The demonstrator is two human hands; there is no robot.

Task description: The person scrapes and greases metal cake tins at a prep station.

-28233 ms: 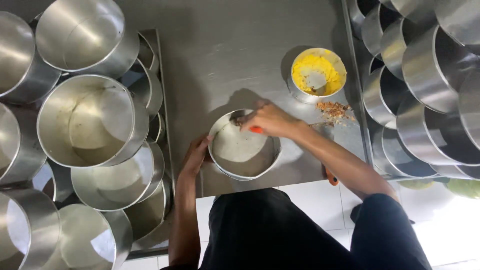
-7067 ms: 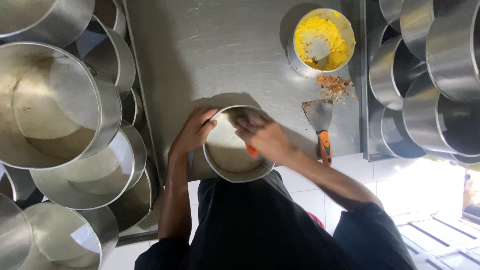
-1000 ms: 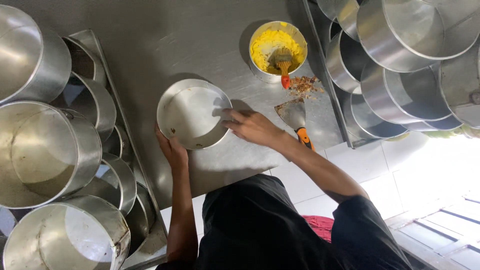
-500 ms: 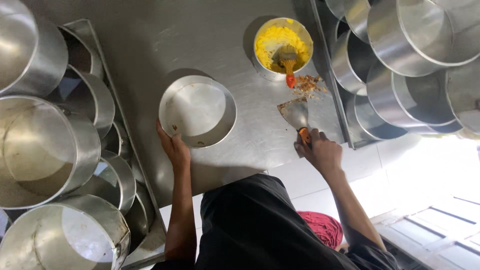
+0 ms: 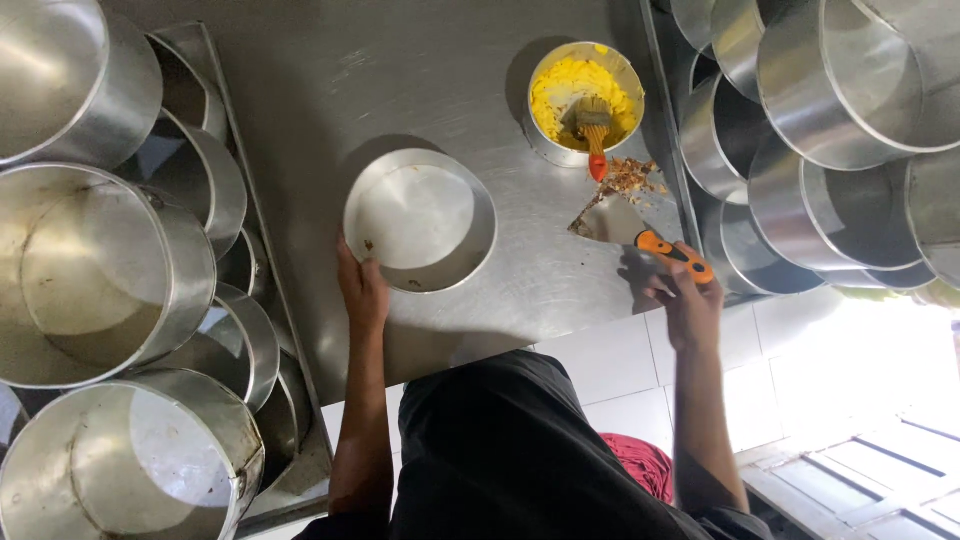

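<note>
A round steel cake tin (image 5: 420,220) lies on the steel table (image 5: 420,90), empty inside with a few brown specks. My left hand (image 5: 360,290) grips its near-left rim. My right hand (image 5: 685,300) closes on the orange handle of a metal scraper (image 5: 640,230), whose blade rests on the table. Beyond the blade lies a small pile of brown crumbs (image 5: 628,178). A steel bowl of yellow fat (image 5: 585,100) stands behind it, with a brush (image 5: 596,135) resting in it.
Stacks of round steel tins (image 5: 100,270) on a tray fill the left side. More stacked tins (image 5: 830,130) crowd the right side. The table's near edge meets white tiles (image 5: 610,360). My dark apron (image 5: 520,450) is below.
My right hand left the tin's rim, moved right and took the scraper's handle. The left hand stays on the tin. The view has shifted slightly.
</note>
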